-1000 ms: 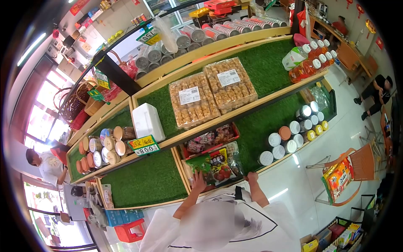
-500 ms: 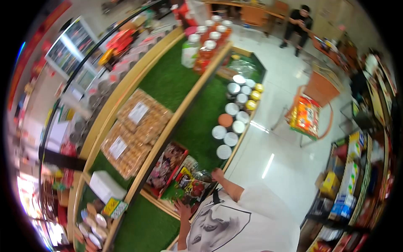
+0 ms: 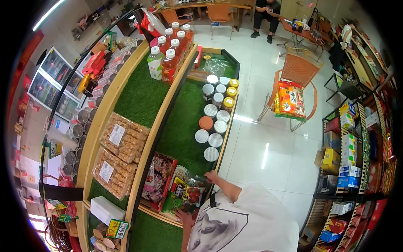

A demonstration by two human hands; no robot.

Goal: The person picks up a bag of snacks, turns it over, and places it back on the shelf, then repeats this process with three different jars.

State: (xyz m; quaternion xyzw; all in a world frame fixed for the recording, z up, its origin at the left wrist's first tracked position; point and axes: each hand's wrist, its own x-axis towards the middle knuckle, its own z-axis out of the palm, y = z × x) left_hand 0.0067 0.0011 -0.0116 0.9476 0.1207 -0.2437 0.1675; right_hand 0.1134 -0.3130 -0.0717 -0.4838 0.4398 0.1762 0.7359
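Dried-fruit snack bags (image 3: 184,191), one green and black with a tomato picture, lie in a shallow compartment on the green-lined shelf. My left hand (image 3: 183,216) rests at their near lower edge, fingers spread and touching the bag. At the opposite end, beside the shelf's outer rail, my right hand (image 3: 212,176) has its fingers curled at the clear plastic end of a bag. The grip there is partly hidden. Directly left of the bags is a red box (image 3: 157,180) of small wrapped sweets.
Lidded jars (image 3: 216,126) line the shelf's outer edge. Packs of golden snacks (image 3: 121,136) and drink bottles (image 3: 170,65) stand on the upper tier. A chair (image 3: 299,69) holds an orange bag (image 3: 290,100). Stocked shelves (image 3: 344,164) are at right; a person (image 3: 267,17) sits at the back.
My view has shifted, so the shelf and goods appear further left and most of them lower. Both hands stay at the snack bags, with little visible movement.
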